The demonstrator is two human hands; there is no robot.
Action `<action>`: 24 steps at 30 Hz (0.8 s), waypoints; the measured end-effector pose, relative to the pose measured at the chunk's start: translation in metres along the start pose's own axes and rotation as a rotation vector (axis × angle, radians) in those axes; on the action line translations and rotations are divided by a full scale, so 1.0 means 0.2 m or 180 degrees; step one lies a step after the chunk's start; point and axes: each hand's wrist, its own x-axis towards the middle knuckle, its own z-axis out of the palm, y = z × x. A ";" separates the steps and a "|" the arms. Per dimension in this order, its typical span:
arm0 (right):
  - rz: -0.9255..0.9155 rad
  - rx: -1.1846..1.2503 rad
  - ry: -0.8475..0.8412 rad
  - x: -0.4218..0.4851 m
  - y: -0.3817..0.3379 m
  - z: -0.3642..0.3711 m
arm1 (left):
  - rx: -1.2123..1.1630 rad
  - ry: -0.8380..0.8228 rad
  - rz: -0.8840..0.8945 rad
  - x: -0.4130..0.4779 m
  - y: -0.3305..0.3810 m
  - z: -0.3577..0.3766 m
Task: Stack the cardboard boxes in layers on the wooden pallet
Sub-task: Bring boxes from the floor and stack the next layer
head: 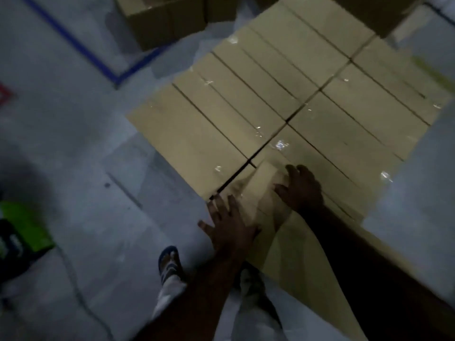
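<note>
the box in hand (262,183) sits at the near corner of the top layer (270,94), at the near end of the right-hand row and tight beside the long dark gap that splits the layer in two. it shows doubled and smeared, so i can't say whether it lies fully flat yet.

my left hand (229,227) lies on its near edge with fingers spread and straight, gripping nothing. i judge it is there to shove the box square against its neighbour. my right hand (301,188) is on top of the box, fingers bent and thumb out to the side. whether it pinches a flap or only presses down, i cannot tell. one hand low and one on top looks like a seating push, closing the gap so the next layer has a level bed.

counting: two hands, one box under them, two rows in the layer. each row has perhaps four or five boxes, but taped seams and true gaps blur together, so i won't swear to it. the wooden pallet is hidden under the stack.

further out, at least two spare boxes (167,18) wait on the floor beyond the far-left corner, just past the blue floor tape (73,43). one sandalled foot (170,262) stands near the stack, and a green packet (22,227) lies well off to the left.
</note>
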 end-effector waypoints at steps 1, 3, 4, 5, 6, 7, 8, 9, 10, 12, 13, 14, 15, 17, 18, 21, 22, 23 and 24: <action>-0.0043 -0.0043 -0.0170 0.06 0.02 0.00 | -0.0296 -0.0037 -0.0373 -0.02 -0.01 0.02; -0.0049 -0.0020 -0.0500 0.12 0.06 -0.02 | -0.1051 -0.0109 -0.0924 -0.05 -0.01 0.05; -0.0073 0.0083 -0.0598 0.13 0.07 -0.01 | -0.1488 -0.0098 -0.1076 -0.06 0.00 0.07; -0.0136 0.0203 -0.0655 0.12 0.08 -0.01 | -0.1823 -0.0032 -0.1120 -0.07 0.01 0.08; -0.0197 0.0301 -0.0645 0.11 0.08 -0.01 | -0.2000 0.0085 -0.1081 -0.08 0.02 0.08; -0.0224 0.0369 -0.0587 0.11 0.08 -0.02 | -0.2068 0.0188 -0.1011 -0.08 0.04 0.07; -0.0253 0.0369 -0.0538 0.11 0.07 -0.03 | -0.2114 0.0297 -0.0980 -0.07 0.05 0.04; -0.0258 0.0357 -0.0507 0.11 0.07 -0.04 | -0.2152 0.0395 -0.0973 -0.07 0.06 0.02; -0.0290 0.0335 -0.0493 0.11 0.06 -0.05 | -0.2197 0.0487 -0.0976 -0.06 0.06 -0.01; -0.0309 0.0328 -0.0493 0.15 0.03 -0.08 | -0.2268 0.0635 -0.0930 -0.02 0.06 -0.06; -0.0311 0.0332 -0.0502 0.18 0.01 -0.09 | -0.2290 0.0670 -0.0898 0.00 0.06 -0.09; -0.0314 0.0354 -0.0534 0.21 -0.01 -0.09 | -0.2295 0.0669 -0.0869 0.03 0.04 -0.10; -0.0348 0.0388 -0.0579 0.23 -0.04 -0.10 | -0.2299 0.0646 -0.0855 0.07 0.03 -0.11; -0.0411 0.0502 -0.0649 0.26 -0.07 -0.09 | -0.2294 0.0629 -0.0821 0.12 0.00 -0.12; -0.0462 0.0539 -0.0629 0.28 -0.08 -0.07 | -0.2322 0.0665 -0.0795 0.13 -0.02 -0.10; -0.0743 0.0249 -0.0332 0.28 -0.08 -0.02 | -0.2447 0.0796 -0.0596 0.14 -0.06 -0.04; -0.0951 -0.0082 -0.0095 0.27 -0.08 -0.01 | -0.2493 0.0874 -0.0500 0.12 -0.07 -0.02; -0.1292 -0.0459 0.0202 0.26 -0.10 0.00 | -0.2582 0.0967 -0.0459 0.11 -0.08 0.01; -0.1738 -0.0752 0.0480 0.24 -0.12 0.00 | -0.2714 0.1050 -0.0458 0.09 -0.08 0.03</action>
